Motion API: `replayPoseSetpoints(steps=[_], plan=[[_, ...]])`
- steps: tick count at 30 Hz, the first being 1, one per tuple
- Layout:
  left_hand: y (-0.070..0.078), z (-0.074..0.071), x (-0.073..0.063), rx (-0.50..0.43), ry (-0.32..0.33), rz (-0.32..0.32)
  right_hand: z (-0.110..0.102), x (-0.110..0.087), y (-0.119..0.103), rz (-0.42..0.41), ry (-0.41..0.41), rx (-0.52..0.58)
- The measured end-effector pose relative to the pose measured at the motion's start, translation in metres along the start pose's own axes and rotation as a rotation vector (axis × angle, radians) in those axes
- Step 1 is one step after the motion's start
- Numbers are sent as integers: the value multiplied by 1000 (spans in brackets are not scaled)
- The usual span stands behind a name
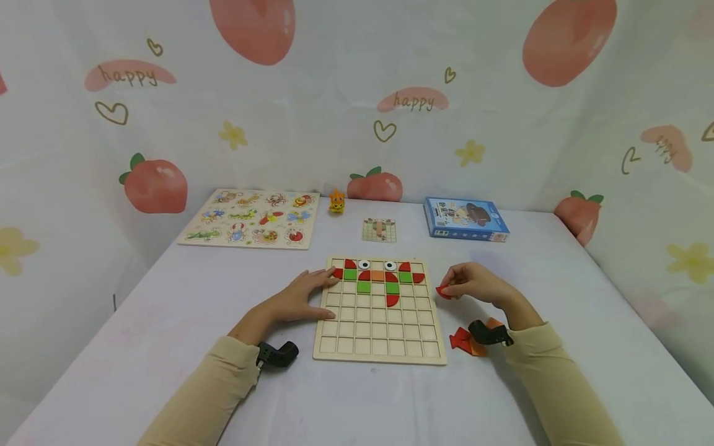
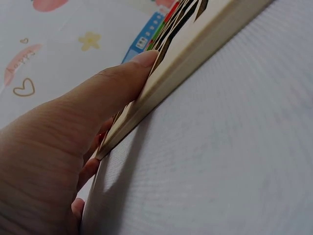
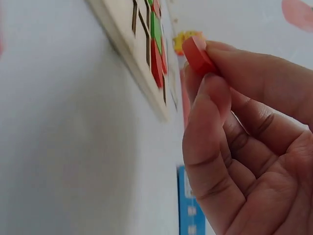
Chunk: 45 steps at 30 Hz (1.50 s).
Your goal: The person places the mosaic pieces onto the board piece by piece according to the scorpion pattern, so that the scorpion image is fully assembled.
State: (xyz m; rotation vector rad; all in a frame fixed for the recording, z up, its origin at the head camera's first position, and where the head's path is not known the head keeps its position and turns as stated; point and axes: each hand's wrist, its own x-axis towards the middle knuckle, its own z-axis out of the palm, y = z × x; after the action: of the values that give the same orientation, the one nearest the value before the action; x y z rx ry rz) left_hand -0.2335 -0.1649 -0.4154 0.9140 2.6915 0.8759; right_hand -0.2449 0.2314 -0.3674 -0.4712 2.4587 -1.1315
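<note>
A square wooden grid board (image 1: 380,358) lies in front of me, with red, green, orange and white-eye pieces in its upper cells. My left hand (image 1: 298,300) rests on the board's left side, thumb and fingers spread along the rim. In the left wrist view the thumb (image 2: 112,83) lies over the edge. Just off the board's right side, my right hand (image 1: 480,285) pinches a small red piece (image 3: 196,55) between thumb and fingertips, above the table. A red rounded piece (image 1: 393,300) sits lowest among those on the grid.
Loose red pieces (image 1: 460,339) and orange pieces (image 1: 478,348) lie under my right wrist. Behind the board are a pattern card (image 1: 390,230), a small orange-yellow toy figure (image 1: 337,202), an insect puzzle board (image 1: 223,217) at left and a blue box (image 1: 467,218) at right.
</note>
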Motion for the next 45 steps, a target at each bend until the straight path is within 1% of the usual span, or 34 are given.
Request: replayPoseSetpoints(steps=[5,10,16,20,25,30,33,39,43,45], plan=[[1,0,0,-3,2,2,8,15,-13,-15,-40,34],[0,1,-1,-2,0,0,17,27,-26,-23,-59,59],[-1,1,0,-2,-1,-2,30,40,-41,-71,-107,121],[-1,2,1,-2,-5,-5,43,51,-49,-96,-128,145],[-2,2,1,5,-3,-3,60,65,-60,-103,-135,146],[-2,2,1,7,5,5,73,76,-68,-88,-147,159],[-2,1,1,0,2,3,80,80,-71,-78,-135,148],[-1,1,0,-15,-9,-7,88,79,-74,-43,-122,143],[-1,1,0,-9,-5,-6,92,80,-73,-46,-122,127],[0,0,0,-10,-1,-5,93,80,-73,-54,-118,99]])
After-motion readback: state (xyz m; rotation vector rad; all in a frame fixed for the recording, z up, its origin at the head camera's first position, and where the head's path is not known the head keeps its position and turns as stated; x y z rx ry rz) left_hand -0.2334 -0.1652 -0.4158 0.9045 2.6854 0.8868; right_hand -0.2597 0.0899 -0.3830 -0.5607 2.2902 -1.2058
